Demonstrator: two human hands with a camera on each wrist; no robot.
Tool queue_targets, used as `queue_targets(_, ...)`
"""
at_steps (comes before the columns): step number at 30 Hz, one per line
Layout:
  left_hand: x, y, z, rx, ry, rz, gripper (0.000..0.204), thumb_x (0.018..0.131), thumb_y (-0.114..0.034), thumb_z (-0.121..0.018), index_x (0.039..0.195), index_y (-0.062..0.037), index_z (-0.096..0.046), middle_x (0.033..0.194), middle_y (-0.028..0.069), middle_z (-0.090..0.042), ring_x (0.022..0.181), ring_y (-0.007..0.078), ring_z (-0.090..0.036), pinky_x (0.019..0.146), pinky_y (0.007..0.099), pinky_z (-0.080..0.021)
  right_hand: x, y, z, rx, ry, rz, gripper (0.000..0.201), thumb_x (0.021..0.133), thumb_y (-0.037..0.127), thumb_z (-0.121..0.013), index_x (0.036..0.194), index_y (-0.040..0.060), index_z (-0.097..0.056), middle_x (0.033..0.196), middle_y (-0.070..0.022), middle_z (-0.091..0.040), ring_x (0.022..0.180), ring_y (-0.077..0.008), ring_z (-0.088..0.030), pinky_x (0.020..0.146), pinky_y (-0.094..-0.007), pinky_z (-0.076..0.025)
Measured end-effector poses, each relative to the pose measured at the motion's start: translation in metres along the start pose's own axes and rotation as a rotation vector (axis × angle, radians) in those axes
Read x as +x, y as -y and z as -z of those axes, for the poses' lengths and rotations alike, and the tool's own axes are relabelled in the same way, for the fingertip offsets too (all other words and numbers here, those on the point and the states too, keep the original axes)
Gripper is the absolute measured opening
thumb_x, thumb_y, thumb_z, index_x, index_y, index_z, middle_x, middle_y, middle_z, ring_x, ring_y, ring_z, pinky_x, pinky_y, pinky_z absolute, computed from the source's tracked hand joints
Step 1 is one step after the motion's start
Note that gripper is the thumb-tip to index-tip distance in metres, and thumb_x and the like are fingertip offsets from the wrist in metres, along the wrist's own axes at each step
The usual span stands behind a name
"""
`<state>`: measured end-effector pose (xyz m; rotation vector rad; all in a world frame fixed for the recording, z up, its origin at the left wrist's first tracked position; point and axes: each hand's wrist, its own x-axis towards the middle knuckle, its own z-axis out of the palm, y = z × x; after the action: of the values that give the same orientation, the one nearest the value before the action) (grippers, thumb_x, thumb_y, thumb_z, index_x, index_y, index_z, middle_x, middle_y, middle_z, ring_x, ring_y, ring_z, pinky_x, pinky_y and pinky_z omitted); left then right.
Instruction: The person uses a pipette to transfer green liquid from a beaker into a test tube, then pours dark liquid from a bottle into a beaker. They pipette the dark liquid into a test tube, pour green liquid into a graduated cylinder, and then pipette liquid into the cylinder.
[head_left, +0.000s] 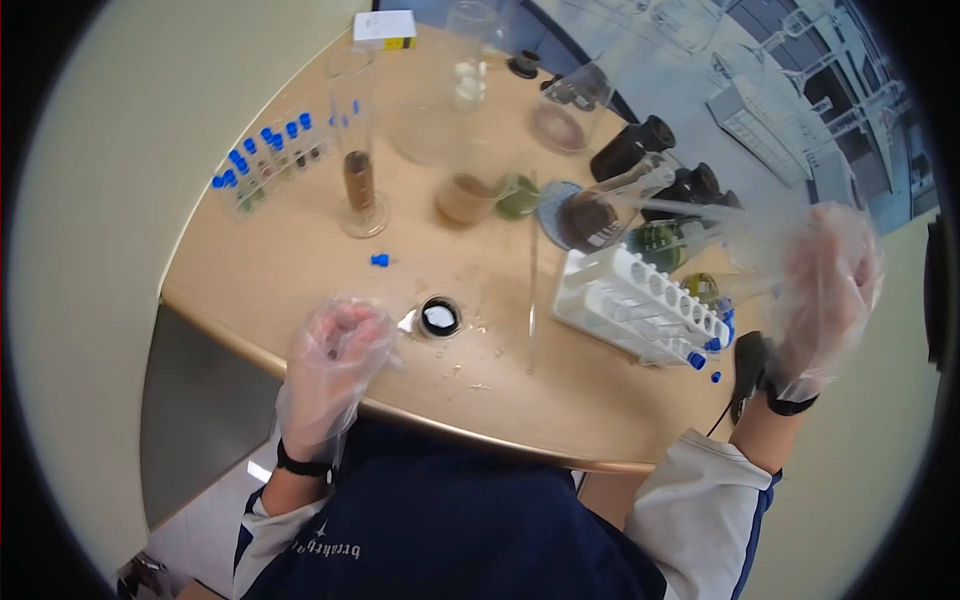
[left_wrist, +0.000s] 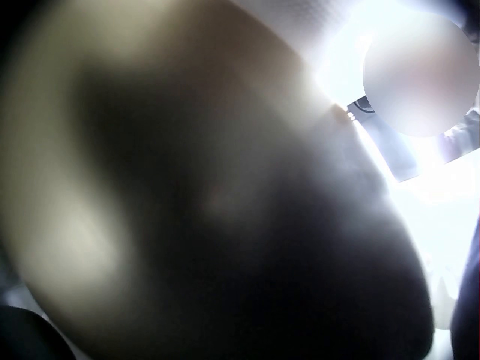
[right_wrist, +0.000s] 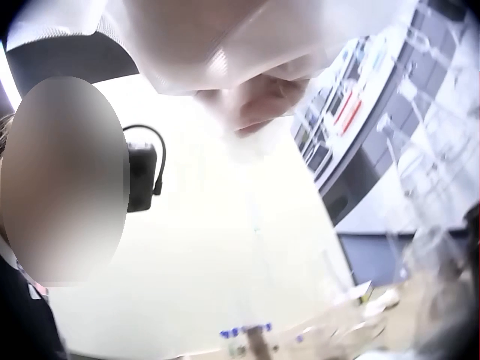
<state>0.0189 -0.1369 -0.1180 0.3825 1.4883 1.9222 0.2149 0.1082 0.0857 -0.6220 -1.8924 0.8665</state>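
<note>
My gloved left hand [head_left: 338,345] is over the front table edge, fingers loosely curled, with nothing visible in it. To its right lies a round black cap-like piece [head_left: 440,316] with a pale middle, wet spots around it. Dark blur fills most of the left wrist view. My gloved right hand [head_left: 825,295] is raised at the right, motion-blurred, its fingers curled in the right wrist view. A thin clear rod-like thing [head_left: 700,208] reaches left from it; its exact kind cannot be told. Below stands a white test tube rack [head_left: 625,300] with blue-capped tubes.
A tall measuring cylinder [head_left: 360,185] holds brown stuff, beside a clear rack of blue-capped tubes [head_left: 265,160]. Flasks of brown [head_left: 590,220] and green liquid [head_left: 660,243] stand near dark bottles [head_left: 630,150]. A glass rod [head_left: 533,290] and a blue cap [head_left: 380,260] lie on the table.
</note>
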Motion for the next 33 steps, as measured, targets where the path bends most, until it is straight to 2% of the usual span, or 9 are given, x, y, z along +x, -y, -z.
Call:
queue_targets(2,0.001,0.001,0.002,0.017,0.017,-0.016,0.012,0.081,0.005,-0.060,0.090,0.0015,-0.055,0.089,0.0062,-0.053,0.077,0.0130,-0.055,0.064,0.0283,-0.053,0.007,0.009,0.031,-0.288,-0.158,-0.058,0.018,0.086,0.017,-0.063,0.085,-0.0002,-0.060,0.068,-0.0034,-0.054,0.062,-0.0101,-0.048,0.059,-0.0229,-0.037)
queue_targets(8,0.001,-0.007,-0.006,0.016,-0.026,0.011,0.005,0.086,0.000,-0.059,0.089,-0.0011,-0.054,0.085,0.0043,-0.052,0.075,0.0113,-0.053,0.065,0.0267,-0.051,0.011,-0.024,0.096,-0.298,-0.353,-0.037,0.020,0.087,0.021,-0.063,0.083,0.0013,-0.061,0.068,-0.0030,-0.053,0.060,-0.0093,-0.044,0.058,-0.0227,-0.033)
queue_targets(15,0.003,-0.003,-0.007,0.069,-0.055,-0.043,0.014,0.087,-0.005,-0.061,0.097,-0.0025,-0.052,0.092,0.0061,-0.056,0.073,0.0093,-0.053,0.063,0.0230,-0.047,0.006,-0.043,0.107,-0.262,-0.381,-0.049,0.024,0.087,0.024,-0.057,0.079,0.0021,-0.058,0.073,-0.0030,-0.054,0.064,-0.0091,-0.042,0.060,-0.0227,-0.031)
queue_targets(20,0.000,-0.010,-0.009,0.092,-0.087,0.041,0.018,0.090,-0.012,-0.058,0.105,-0.0056,-0.050,0.096,0.0074,-0.059,0.063,0.0042,-0.047,0.051,0.0173,-0.039,0.022,-0.039,0.091,-0.453,-0.140,0.121,0.019,0.087,0.020,-0.053,0.084,0.0021,-0.058,0.082,-0.0027,-0.055,0.072,-0.0097,-0.047,0.067,-0.0229,-0.037)
queue_targets(23,0.001,-0.007,-0.008,0.079,-0.122,0.038,0.016,0.091,-0.013,-0.057,0.104,-0.0063,-0.051,0.096,0.0069,-0.059,0.060,0.0018,-0.043,0.048,0.0157,-0.034,0.032,-0.060,0.089,-0.148,0.152,-0.113,0.018,0.088,0.017,-0.050,0.093,0.0019,-0.058,0.086,-0.0035,-0.056,0.075,-0.0105,-0.049,0.073,-0.0234,-0.040)
queue_targets(26,0.000,-0.005,-0.006,0.074,-0.075,-0.014,0.015,0.091,-0.012,-0.056,0.104,-0.0048,-0.051,0.096,0.0069,-0.059,0.067,0.0043,-0.048,0.056,0.0168,-0.038,0.044,-0.080,0.087,-0.243,0.215,-0.356,0.018,0.088,0.013,-0.051,0.100,0.0012,-0.057,0.088,-0.0042,-0.057,0.077,-0.0113,-0.051,0.074,-0.0245,-0.042)
queue_targets(29,0.001,-0.002,0.001,0.253,-0.064,-0.009,0.014,0.091,-0.011,-0.055,0.103,-0.0032,-0.051,0.096,0.0075,-0.058,0.079,0.0084,-0.052,0.070,0.0192,-0.041,0.038,-0.096,0.076,-0.581,0.207,-0.173,0.020,0.088,0.014,-0.055,0.102,0.0013,-0.058,0.086,-0.0070,-0.060,0.076,-0.0146,-0.055,0.071,-0.0278,-0.045)
queue_targets(32,0.002,-0.001,0.002,0.196,-0.029,-0.016,0.015,0.091,-0.010,-0.054,0.103,-0.0021,-0.051,0.096,0.0080,-0.058,0.088,0.0120,-0.052,0.078,0.0217,-0.040,0.038,-0.087,0.059,-0.912,0.261,-0.200,0.025,0.086,0.017,-0.060,0.106,0.0021,-0.058,0.082,-0.0106,-0.062,0.074,-0.0180,-0.059,0.068,-0.0309,-0.046)
queue_targets(33,0.002,-0.001,0.002,0.197,-0.026,-0.028,0.015,0.091,-0.010,-0.054,0.103,-0.0022,-0.052,0.096,0.0080,-0.057,0.088,0.0120,-0.052,0.078,0.0217,-0.040,0.036,-0.097,0.059,-0.786,0.228,-0.176,0.025,0.084,0.017,-0.062,0.104,0.0025,-0.059,0.078,-0.0129,-0.062,0.069,-0.0202,-0.060,0.065,-0.0326,-0.047)
